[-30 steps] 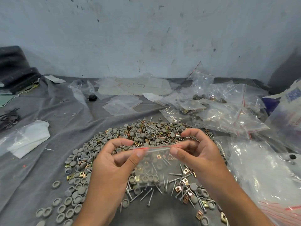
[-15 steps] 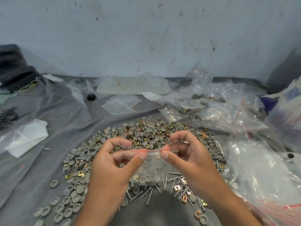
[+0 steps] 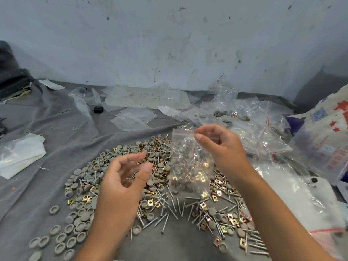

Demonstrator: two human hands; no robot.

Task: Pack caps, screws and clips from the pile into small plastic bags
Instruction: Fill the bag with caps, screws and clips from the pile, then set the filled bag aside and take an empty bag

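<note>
Pinching filled bag (image 3: 190, 162) by right hand (image 3: 220, 146) grip, left hand (image 3: 122, 178) loosely open, empty

A wrinkled grey cloth (image 3: 56, 140) covers the surface. On it lies a wide pile (image 3: 120, 166) of grey round caps (image 3: 75, 205), silver screws (image 3: 163, 221) and brass-coloured square clips (image 3: 218, 193). Behind the pile lie flat empty zip bags (image 3: 134, 118) and a small black object (image 3: 98, 109). Filled clear bags (image 3: 261, 136) are heaped at right; a crumpled white plastic sheet (image 3: 20, 155) lies at left.
</note>
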